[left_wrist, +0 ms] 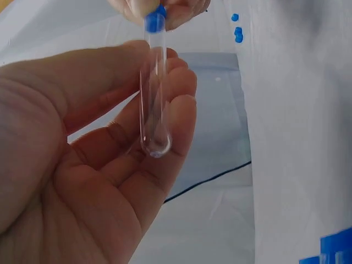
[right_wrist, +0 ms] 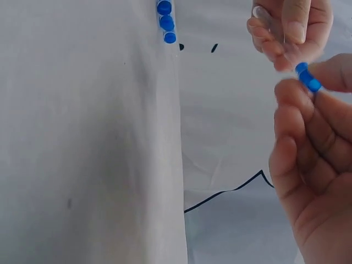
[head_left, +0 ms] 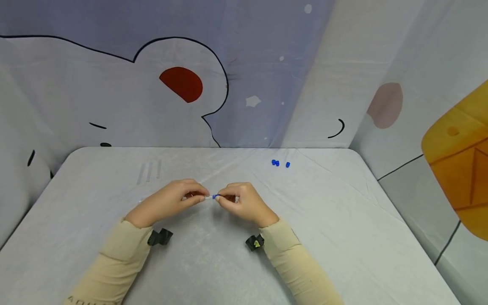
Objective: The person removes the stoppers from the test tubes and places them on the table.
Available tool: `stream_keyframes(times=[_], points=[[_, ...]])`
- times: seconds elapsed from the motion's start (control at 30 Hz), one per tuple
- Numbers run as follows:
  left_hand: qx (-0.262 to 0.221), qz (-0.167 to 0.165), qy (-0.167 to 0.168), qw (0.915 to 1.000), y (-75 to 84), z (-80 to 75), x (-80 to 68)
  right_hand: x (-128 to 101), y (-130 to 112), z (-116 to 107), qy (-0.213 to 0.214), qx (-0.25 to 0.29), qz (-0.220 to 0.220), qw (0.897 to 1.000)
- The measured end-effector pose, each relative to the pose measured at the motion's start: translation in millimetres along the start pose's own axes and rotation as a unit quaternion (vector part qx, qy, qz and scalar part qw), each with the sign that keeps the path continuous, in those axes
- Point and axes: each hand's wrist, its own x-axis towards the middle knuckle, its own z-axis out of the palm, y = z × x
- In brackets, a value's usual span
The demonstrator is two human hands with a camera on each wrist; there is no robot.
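A clear, round-bottomed test tube (left_wrist: 155, 110) lies across the fingers of my left hand (head_left: 176, 198), pinched between thumb and fingers. My right hand (head_left: 245, 201) pinches a blue cap (left_wrist: 155, 21) between thumb and forefinger. This cap sits at the tube's mouth; how deep it is seated I cannot tell. Both hands meet above the middle of the white table (head_left: 213, 262). In the right wrist view the cap (right_wrist: 308, 78) shows at the right fingertips, in line with the tube.
Three clear tubes (head_left: 148, 171) lie side by side at the back left. Loose blue caps (head_left: 277, 163) sit at the back right. Blue-ended items (left_wrist: 335, 247) show at the left wrist view's lower right corner. A printed cloth wall (head_left: 267, 63) stands behind the table.
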Motion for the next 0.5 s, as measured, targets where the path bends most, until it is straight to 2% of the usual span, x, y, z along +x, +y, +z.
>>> stream_keyframes(times=[0.2,0.37,0.5], points=[[-0.013,-0.029,-0.022,0.9993,-5.2,-6.6,-3.1,-0.6,-1.6,-1.7,-0.005,0.037,0.049,0.998],[-0.069,-0.067,-0.043,0.9944,-9.5,-10.6,-4.5,0.8,-1.8,-3.2,-0.016,0.053,0.055,0.997],[-0.083,-0.075,-0.049,0.9925,-10.7,-12.1,-5.2,0.9,-1.3,-4.0,-0.031,0.039,0.054,0.997]])
